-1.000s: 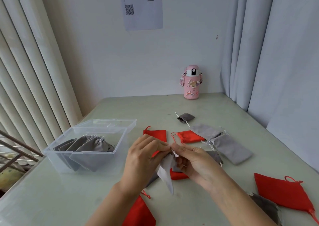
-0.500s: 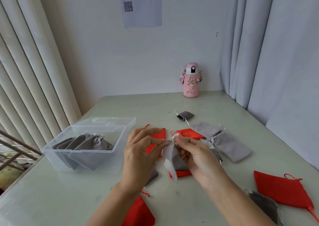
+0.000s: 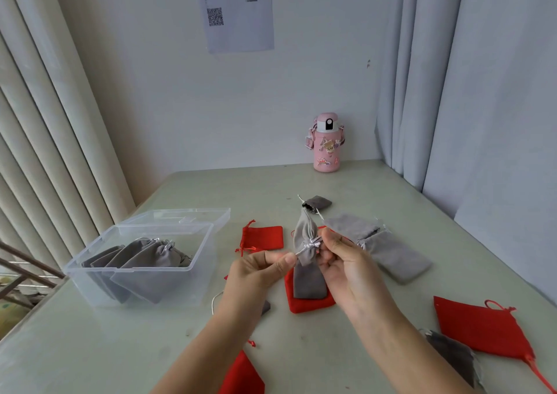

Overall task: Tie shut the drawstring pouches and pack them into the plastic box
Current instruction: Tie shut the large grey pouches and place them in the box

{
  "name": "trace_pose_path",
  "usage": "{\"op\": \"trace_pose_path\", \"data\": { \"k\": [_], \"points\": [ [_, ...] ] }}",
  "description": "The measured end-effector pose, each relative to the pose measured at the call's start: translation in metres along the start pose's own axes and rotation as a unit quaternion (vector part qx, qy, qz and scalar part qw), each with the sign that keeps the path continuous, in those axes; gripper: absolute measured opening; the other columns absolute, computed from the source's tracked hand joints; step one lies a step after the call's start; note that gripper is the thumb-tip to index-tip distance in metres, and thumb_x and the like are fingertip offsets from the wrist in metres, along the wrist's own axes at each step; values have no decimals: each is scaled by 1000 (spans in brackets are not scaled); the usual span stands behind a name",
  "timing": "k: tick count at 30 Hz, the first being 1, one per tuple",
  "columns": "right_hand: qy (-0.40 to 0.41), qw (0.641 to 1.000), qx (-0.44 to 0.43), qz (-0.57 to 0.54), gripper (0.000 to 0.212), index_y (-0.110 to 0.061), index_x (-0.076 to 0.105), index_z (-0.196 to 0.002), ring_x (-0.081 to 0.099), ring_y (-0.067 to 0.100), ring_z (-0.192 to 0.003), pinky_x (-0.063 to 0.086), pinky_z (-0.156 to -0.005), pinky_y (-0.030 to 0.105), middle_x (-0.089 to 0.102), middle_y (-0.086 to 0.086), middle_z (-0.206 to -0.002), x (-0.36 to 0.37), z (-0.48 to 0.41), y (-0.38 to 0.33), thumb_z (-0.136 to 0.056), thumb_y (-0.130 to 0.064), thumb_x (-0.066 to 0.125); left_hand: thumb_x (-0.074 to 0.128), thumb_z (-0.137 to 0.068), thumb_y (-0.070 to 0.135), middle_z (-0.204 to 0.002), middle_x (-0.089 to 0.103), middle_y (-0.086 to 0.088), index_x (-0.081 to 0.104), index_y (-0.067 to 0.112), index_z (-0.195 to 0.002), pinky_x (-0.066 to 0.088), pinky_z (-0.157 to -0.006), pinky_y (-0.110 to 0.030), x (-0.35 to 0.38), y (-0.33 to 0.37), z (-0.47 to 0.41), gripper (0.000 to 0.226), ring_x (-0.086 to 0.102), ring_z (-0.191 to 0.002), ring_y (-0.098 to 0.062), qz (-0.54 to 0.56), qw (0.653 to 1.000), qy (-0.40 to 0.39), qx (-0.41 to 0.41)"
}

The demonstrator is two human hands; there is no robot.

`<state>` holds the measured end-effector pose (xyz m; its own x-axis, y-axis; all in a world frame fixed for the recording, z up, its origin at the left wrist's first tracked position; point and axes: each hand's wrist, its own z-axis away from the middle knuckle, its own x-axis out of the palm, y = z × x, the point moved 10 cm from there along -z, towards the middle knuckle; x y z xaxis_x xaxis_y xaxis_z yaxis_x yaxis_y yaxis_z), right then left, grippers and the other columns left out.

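Observation:
I hold a grey drawstring pouch [image 3: 306, 234] upright above the table, its neck gathered by a pale cord knot. My left hand [image 3: 259, 273] pinches one cord end and draws it to the left. My right hand [image 3: 346, 267] pinches the cord and the pouch's neck on the other side. The clear plastic box [image 3: 99, 279] stands at the left with several grey pouches [image 3: 144, 264] inside. Loose red pouches [image 3: 263, 237] and grey pouches [image 3: 391, 255] lie spread over the table.
A pink bottle [image 3: 327, 143] stands at the table's far edge by the wall. The box's clear lid [image 3: 187, 216] lies behind the box. Curtains hang on both sides. A large red pouch [image 3: 482, 330] lies at the near right, another red one [image 3: 241, 375] at the bottom edge.
The grey pouch hung down between my hands; now it stands up with its neck cinched. My hands have drawn apart, pulling the cord tight.

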<state>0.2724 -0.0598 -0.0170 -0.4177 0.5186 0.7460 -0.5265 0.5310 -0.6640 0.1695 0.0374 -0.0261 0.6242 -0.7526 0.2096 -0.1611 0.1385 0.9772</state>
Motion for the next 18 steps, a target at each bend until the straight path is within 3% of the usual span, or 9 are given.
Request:
{"op": "trace_pose_path", "data": {
  "k": [5,8,10,13,15,18],
  "points": [
    [-8,1000,-1,-16,18,-4,60,-71,44,3,-43,42,-52,12,49,-2,-50,-1,-1,2,-62,-13,72,62,-69,7,-58,66,-6,63,-1,-61,53,-62,-17,17,2,4,11,64,-56,-9,93,995,-43,-15],
    [-42,999,-12,-8,42,-7,66,-64,48,4,-46,47,-55,14,52,-1,-52,2,-3,0,-38,-25,94,66,-66,8,-63,68,-7,69,6,-56,52,-65,-18,13,3,3,11,66,-62,-11,90,995,-45,-3],
    [-70,996,-44,25,51,-11,71,-64,56,5,-54,50,-59,14,60,0,-59,6,-4,-6,-29,-37,97,78,-62,16,-72,70,-11,71,9,-61,50,-72,-24,8,3,0,10,65,-70,-15,51,998,-44,10],
    [-102,988,-75,87,53,-15,74,-71,62,9,-68,51,-68,16,67,2,-71,12,-4,-10,-34,-49,94,82,-58,28,-72,69,-8,73,14,-67,43,-70,-26,2,12,0,19,59,-68,-14,10,999,-24,47],
    [-107,981,-83,138,55,-14,74,-76,63,11,-73,51,-71,18,68,5,-76,12,-3,-11,-41,-52,91,75,-72,32,-77,69,-3,74,17,-80,44,-74,-26,-3,27,2,17,57,-74,-14,-1,996,-8,93],
    [-106,964,-92,226,43,-3,71,-83,65,14,-78,51,-71,19,72,11,-83,16,3,-15,-63,-41,79,67,-83,23,-99,66,9,66,25,-107,44,-80,-14,-10,60,9,25,59,-88,-1,-140,965,15,221]
  ]
}}
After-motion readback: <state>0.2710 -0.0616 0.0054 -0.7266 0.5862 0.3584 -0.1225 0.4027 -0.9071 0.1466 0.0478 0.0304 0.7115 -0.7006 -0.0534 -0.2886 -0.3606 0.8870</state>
